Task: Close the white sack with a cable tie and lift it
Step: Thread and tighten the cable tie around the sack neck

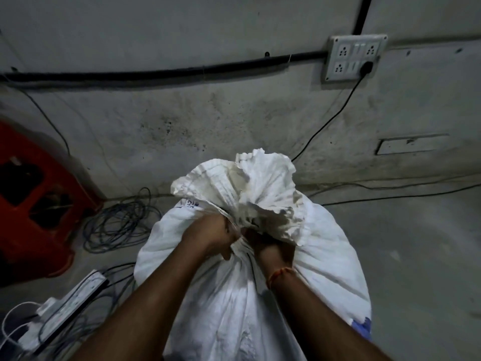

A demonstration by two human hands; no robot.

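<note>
A full white sack point(325, 261) stands on the floor in front of me, its mouth gathered into a ruffled bunch that fans upward. My left hand point(208, 234) grips the gathered neck from the left. My right hand point(270, 248) clasps the same neck from the right, partly tucked under the ruffled fabric; an orange thread circles its wrist. Both hands press together at the neck. No cable tie shows; the fingers and the fabric hide that spot.
A red plastic stool point(31, 201) stands at the left. Coiled grey cables point(119, 222) lie on the floor beside it, and a power strip point(70, 303) with wires is at lower left. A wall socket board point(354, 57) with a plugged black cord is behind the sack.
</note>
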